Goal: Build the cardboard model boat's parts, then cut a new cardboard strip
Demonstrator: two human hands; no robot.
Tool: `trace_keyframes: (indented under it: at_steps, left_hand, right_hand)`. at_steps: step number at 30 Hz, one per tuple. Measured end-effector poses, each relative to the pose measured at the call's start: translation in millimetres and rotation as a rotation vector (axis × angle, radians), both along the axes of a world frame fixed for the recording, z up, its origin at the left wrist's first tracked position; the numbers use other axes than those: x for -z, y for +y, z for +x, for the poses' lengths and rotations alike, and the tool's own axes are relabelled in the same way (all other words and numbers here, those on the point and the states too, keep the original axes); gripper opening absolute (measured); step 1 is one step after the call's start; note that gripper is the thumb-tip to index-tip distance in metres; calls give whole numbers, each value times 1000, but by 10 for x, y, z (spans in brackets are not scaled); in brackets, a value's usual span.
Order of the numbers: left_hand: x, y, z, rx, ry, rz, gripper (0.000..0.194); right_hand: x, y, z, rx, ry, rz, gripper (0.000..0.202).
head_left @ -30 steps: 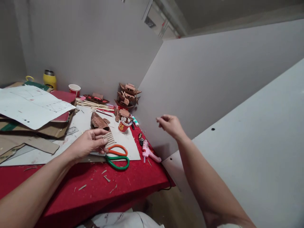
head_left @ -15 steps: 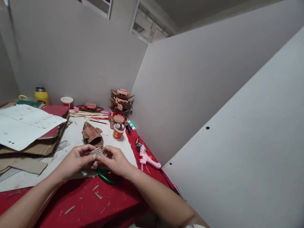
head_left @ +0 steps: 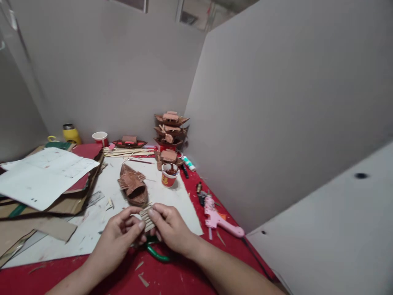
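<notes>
My left hand [head_left: 125,231] and my right hand [head_left: 170,227] pinch a small piece of corrugated cardboard [head_left: 147,220] between them, its ridges facing up. Just beyond my fingers sits a brown model boat [head_left: 132,186] with a curved canopy and ribbed flaps at its sides. Under my hands lies a green-handled tool [head_left: 158,254], probably scissors; the rest of it is hidden.
At the right lies a pink glue gun [head_left: 219,219]. A red paper cup with brown paint [head_left: 170,176] stands near stacked model boats [head_left: 171,119]. Cardboard sheets and a drawing [head_left: 52,174] pile up at the left. Thin sticks [head_left: 129,152] lie at the back.
The camera view has shifted, so the table's things appear farther right and lower. Both hands still hold the cardboard piece, with the fingers slightly rearranged.
</notes>
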State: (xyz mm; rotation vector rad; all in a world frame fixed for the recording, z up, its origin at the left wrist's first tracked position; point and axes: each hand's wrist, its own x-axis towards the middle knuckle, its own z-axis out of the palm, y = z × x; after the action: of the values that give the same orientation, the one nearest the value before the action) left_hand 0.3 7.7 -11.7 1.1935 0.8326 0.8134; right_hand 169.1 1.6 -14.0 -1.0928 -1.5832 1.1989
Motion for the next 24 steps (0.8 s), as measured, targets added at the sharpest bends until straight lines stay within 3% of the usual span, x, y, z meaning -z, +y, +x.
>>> trace_keyframes:
  at_steps: [5,10,16,24]
  left_hand:
    - [-63,-40,-15,-3,-33,-49,29]
    - [-88,-39,-55,2,11,-70,29]
    - [30,-14,-105,28,55,72,32]
    - [142,-90,-139,-46,17,163,43]
  right_hand:
    - [-24,-56,-15,-38,20,-88,46]
    - [-89,-81,-44,-97,8,-102,37]
    - [-36,-95,-54,-169,-149,-38,43]
    - [78,-169,-47,-144,-191,-166,38]
